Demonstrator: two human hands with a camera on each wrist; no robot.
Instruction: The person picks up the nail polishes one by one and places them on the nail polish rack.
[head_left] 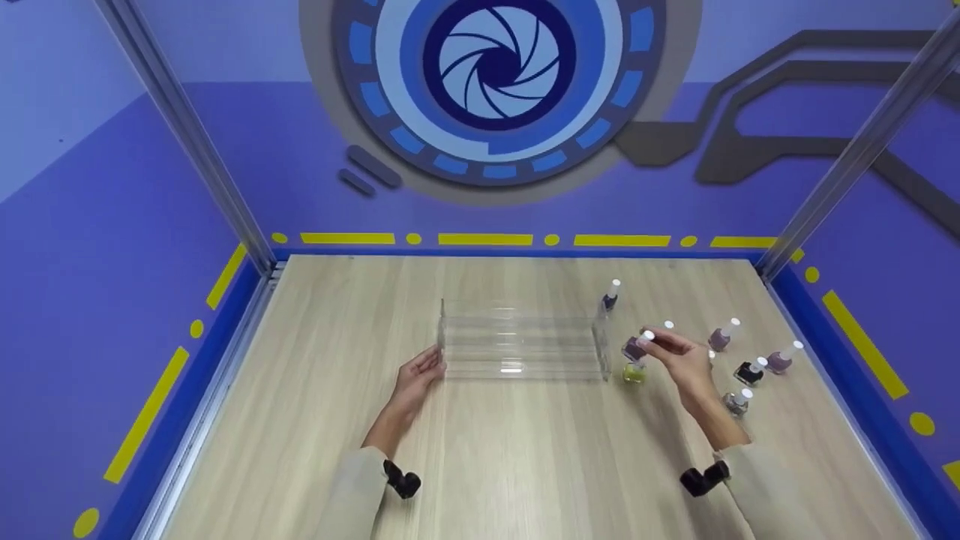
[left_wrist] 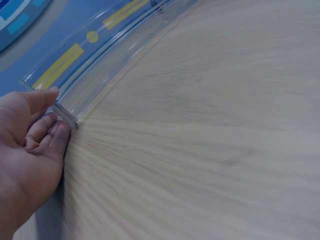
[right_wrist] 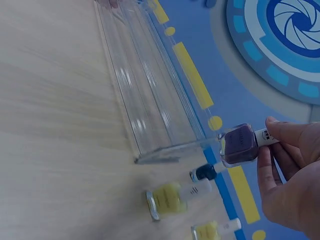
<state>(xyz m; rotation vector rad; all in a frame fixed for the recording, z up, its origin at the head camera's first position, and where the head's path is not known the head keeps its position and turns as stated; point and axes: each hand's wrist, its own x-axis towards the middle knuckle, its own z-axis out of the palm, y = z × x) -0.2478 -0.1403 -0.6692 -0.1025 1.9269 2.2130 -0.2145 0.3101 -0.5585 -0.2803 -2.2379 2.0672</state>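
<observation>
The right hand (head_left: 686, 365) pinches a small purple nail-polish bottle with a white cap (right_wrist: 241, 144) by the cap, holding it in the air just beside the right end of the clear acrylic stepped rack (head_left: 521, 341). The bottle's long axis is tilted, glass body pointing toward the rack. The left hand (head_left: 417, 375) rests with straight fingers against the rack's left end on the pale wooden table (head_left: 480, 465), well apart from the bottle.

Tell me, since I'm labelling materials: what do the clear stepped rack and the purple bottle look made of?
Clear stepped rack: probably glossy acrylic; see-through, with bright edge glints. Purple bottle: seemingly glass, shiny and translucent, with a white, likely plastic, cap.
</observation>
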